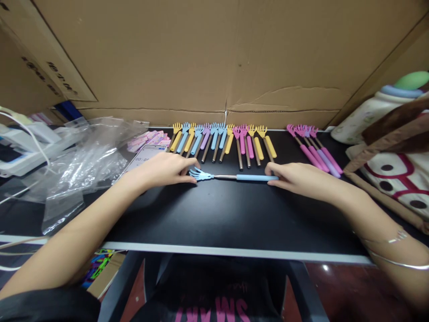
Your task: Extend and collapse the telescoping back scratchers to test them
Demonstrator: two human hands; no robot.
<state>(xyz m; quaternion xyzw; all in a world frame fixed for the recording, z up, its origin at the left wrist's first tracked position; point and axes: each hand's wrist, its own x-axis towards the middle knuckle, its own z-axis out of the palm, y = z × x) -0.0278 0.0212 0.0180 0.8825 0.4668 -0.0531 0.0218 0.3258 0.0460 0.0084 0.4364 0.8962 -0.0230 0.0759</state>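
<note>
A light blue back scratcher [225, 177] with a metal rod lies crosswise between my two hands, close above or on the black table. My left hand [170, 168] pinches the tips of its claw-shaped head. At the other end, my right hand [291, 180] is closed on the end of the blue handle. Just behind it is a row of yellow, blue, purple and pink claw heads on rods [208, 145], with matching coloured handle sleeves [229, 144] beside them. Farther right lie several pink and purple back scratchers [317, 154] with sleeves on their rods.
Clear plastic bags [87, 152] spread over the table's left side, near a phone [142, 156] showing a timer and pink packets [147, 139]. A bottle [372, 112] and a patterned bag [398, 179] stand at right. Cardboard [208, 58] walls the back.
</note>
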